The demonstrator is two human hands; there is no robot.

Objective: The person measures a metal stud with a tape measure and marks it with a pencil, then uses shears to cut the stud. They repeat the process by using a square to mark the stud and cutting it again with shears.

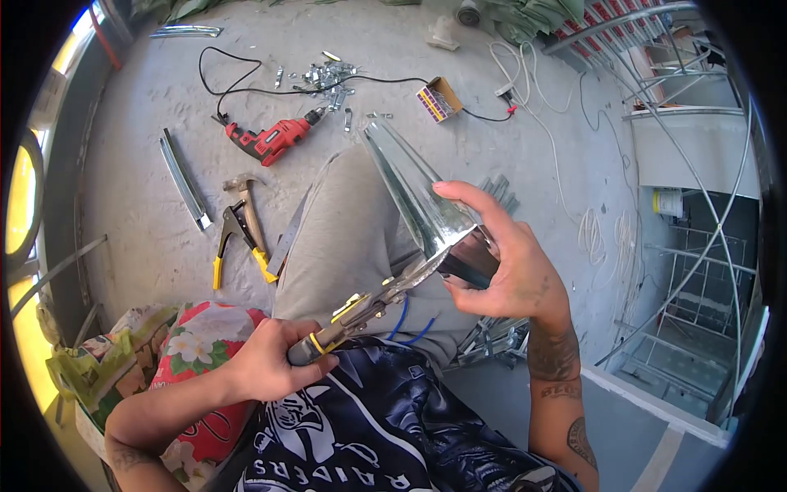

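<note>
My left hand (283,358) is wrapped round the handles of a pair of tin snips (361,312) with yellow and grey grips. The snips' jaws meet the edge of a shiny metal channel (414,193) near its bend. My right hand (516,266) grips that channel at its near end, thumb below and index finger along the top. The channel's long part points up and left over my knee. Further metal pieces (498,193) lie behind my right hand, partly hidden by it.
On the floor lie a red drill (275,139) with a black cord, a hammer (250,201), a riveter (238,238), a metal strip (185,180) and a pile of small brackets (332,78). A small box (439,100) stands beyond. Scaffolding (697,180) rises at right; bags (205,344) sit at left.
</note>
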